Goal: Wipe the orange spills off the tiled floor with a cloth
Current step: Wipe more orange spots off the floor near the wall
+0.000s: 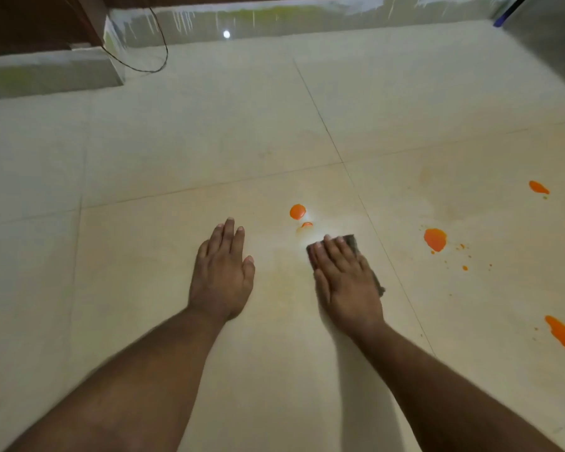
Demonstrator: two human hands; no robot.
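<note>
Head view: right hand (348,282) lies flat, fingers (331,252) straight, pressing a dark cloth (351,241) onto the tiled floor (177,151). Left hand (222,275) rests palm-down beside it, fingers extended and holding nothing. Orange spills: a round drop (297,211) just beyond the cloth; larger patches (435,239) lie to the right.

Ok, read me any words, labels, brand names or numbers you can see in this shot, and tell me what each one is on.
None: no readable text anywhere in the head view.
The cloth under the right hand shows no label or tag.
The tiled floor, the orange spills and the skirting along the wall carry no lettering.
The grey appliance at top right shows no brand or number.
</note>
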